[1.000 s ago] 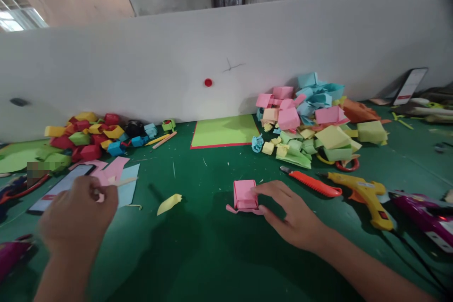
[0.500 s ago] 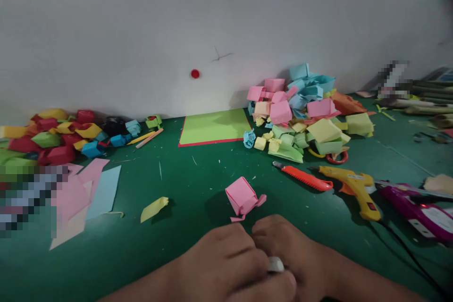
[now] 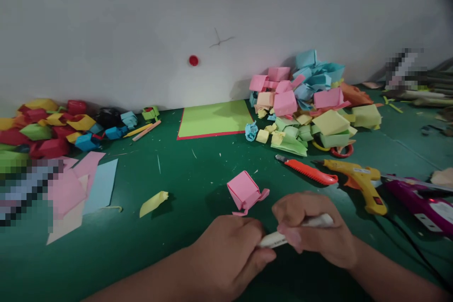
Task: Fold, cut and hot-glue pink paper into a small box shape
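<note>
Both my hands meet low in the middle over the green mat [image 3: 184,184]. My left hand [image 3: 226,255] is closed round one end of a white pen-like stick [image 3: 279,239]. My right hand [image 3: 314,226] is closed round its other end. Just beyond my fingers a small pink folded paper box [image 3: 244,189] lies tilted on the mat, touched by neither hand.
An orange utility knife [image 3: 307,171], a yellow glue gun [image 3: 359,181] and a purple tool [image 3: 421,205] lie at the right. Piles of folded coloured paper sit at back right [image 3: 311,104] and far left [image 3: 53,127]. A green sheet [image 3: 214,119] and a yellow scrap [image 3: 153,202] lie nearby.
My left hand came over from the left side to join the right. My right hand left the pink box, and both now grip the white stick, drawn a little apart.
</note>
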`<state>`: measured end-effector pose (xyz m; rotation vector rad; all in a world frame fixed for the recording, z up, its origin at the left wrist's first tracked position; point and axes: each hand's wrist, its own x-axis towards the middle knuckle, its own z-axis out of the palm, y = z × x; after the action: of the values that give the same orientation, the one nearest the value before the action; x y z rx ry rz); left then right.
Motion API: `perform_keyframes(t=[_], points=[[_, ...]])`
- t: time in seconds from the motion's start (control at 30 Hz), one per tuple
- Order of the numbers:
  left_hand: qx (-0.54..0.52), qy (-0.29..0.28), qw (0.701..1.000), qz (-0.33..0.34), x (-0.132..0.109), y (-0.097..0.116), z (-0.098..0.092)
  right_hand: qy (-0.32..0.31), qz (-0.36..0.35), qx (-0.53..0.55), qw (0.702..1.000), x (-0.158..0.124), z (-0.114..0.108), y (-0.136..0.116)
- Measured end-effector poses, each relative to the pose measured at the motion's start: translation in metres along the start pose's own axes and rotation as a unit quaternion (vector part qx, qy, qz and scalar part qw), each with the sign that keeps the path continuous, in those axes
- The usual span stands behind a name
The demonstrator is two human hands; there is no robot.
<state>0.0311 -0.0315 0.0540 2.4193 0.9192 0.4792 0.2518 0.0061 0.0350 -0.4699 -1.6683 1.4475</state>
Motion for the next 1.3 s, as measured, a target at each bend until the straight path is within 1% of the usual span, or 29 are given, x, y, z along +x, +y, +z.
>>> perform_keyframes(t=[0.07,0.13,0.23,0.3,0.37,0.53,0.63,0.7,0.77,0.83,0.9,0.93,0.97,1.0,1.07,1.1,1.17,1.23,1.3], points=[[-0.012,-0.013,1.0,-0.017,0.001,0.005,-0.003,0.02,-0.003,0.027,0.999,0.0,0.001,-0.002],[0.0,-0.011,1.0,-0.021,0.002,0.006,-0.003,0.029,-0.009,0.03,0.999,0.0,0.002,-0.003],[0.056,0.017,0.998,-0.01,0.003,0.004,0.0,0.04,-0.018,0.023,0.999,0.0,0.003,-0.001],[0.075,0.035,0.997,-0.003,0.003,0.005,0.002,0.048,-0.026,0.032,0.998,0.001,0.003,0.0],[0.06,0.036,0.998,-0.006,0.002,0.006,0.002,0.049,-0.032,0.05,0.997,0.001,0.004,0.0],[-0.003,0.003,0.999,-0.032,0.001,0.008,-0.001,0.053,-0.025,0.066,0.996,0.001,0.006,0.0],[-0.025,0.013,0.999,-0.045,0.001,0.003,-0.001,0.05,-0.013,0.06,0.997,0.0,0.002,0.003],[-0.034,0.028,0.998,-0.04,0.0,-0.001,0.0,0.039,0.002,0.045,0.998,-0.002,-0.001,0.007],[-0.039,0.046,0.998,-0.033,-0.001,-0.004,0.001,0.027,0.024,0.021,0.999,-0.003,-0.004,0.012],[-0.035,0.08,0.996,-0.032,-0.002,-0.006,0.002,0.034,0.032,-0.027,0.999,-0.002,-0.006,0.014],[-0.025,0.128,0.991,-0.034,-0.002,-0.008,0.002,0.068,-0.001,-0.111,0.991,0.0,-0.005,0.013],[-0.02,0.153,0.988,-0.033,-0.002,-0.009,0.001,0.084,-0.031,-0.174,0.981,0.002,-0.005,0.012],[-0.015,0.171,0.985,-0.028,-0.002,-0.01,0.001,0.091,-0.063,-0.247,0.963,0.005,-0.004,0.01],[-0.011,0.181,0.983,-0.02,-0.002,-0.011,0.001,0.084,-0.094,-0.321,0.939,0.007,-0.002,0.009],[0.002,0.175,0.985,0.004,-0.001,-0.012,0.001,0.032,-0.14,-0.424,0.894,0.01,0.001,0.008],[0.012,0.165,0.986,0.02,-0.001,-0.012,0.002,0.003,-0.152,-0.441,0.885,0.011,0.003,0.008],[0.04,0.152,0.986,0.056,-0.001,-0.011,0.005,-0.03,-0.167,-0.425,0.889,0.011,0.006,0.01],[0.063,0.152,0.982,0.092,-0.001,-0.01,0.007,-0.032,-0.183,-0.399,0.898,0.009,0.007,0.011],[0.061,0.178,0.976,0.113,-0.001,-0.01,0.008,-0.027,-0.205,-0.379,0.902,0.007,0.006,0.008]])
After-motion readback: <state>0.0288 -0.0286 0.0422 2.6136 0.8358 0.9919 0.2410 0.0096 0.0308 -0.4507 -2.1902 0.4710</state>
